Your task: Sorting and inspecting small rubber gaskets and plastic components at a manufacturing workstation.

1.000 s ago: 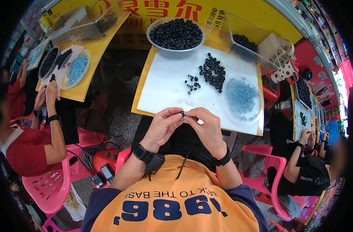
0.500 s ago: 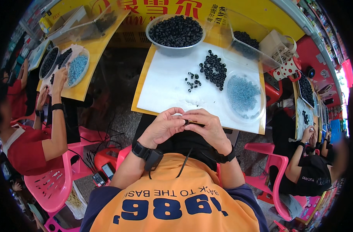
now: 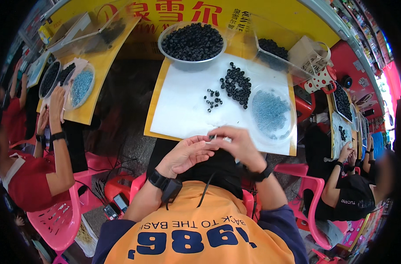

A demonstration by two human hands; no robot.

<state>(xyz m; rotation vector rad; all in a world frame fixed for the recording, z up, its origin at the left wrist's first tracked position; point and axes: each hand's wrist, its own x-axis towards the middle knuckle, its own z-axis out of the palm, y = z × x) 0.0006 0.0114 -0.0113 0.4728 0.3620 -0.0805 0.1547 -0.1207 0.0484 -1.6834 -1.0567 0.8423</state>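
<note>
Beads [image 3: 235, 87], black and loose, lie heaped on the white sheet [image 3: 178, 105] in front of me, and a small scatter of more black beads [image 3: 213, 101] sits just left of the heap. Nearer than these, at the sheet's near edge, I have my left hand [image 3: 189, 155] and right hand [image 3: 241, 147] together, fingertips almost meeting around a small dark-and-pale piece [image 3: 212, 138]. My right hand is blurred, and I cannot tell which fingers pinch the piece, or how firmly; my left palm is turned partly up, its fingers loosely bent.

Open white sheet runs from the scatter to the left edge, where a strip of yellow board [image 3: 151, 125] shows beyond it. Room is tighter on the right: a round clear dish [image 3: 258, 128] of pale blue beads [image 3: 271, 110] sits between the heap and the right edge. A bowl [image 3: 192, 64] full of black beads overlaps the far edge, and a clear plastic bin [image 3: 293, 69] occupies the far right corner.
</note>
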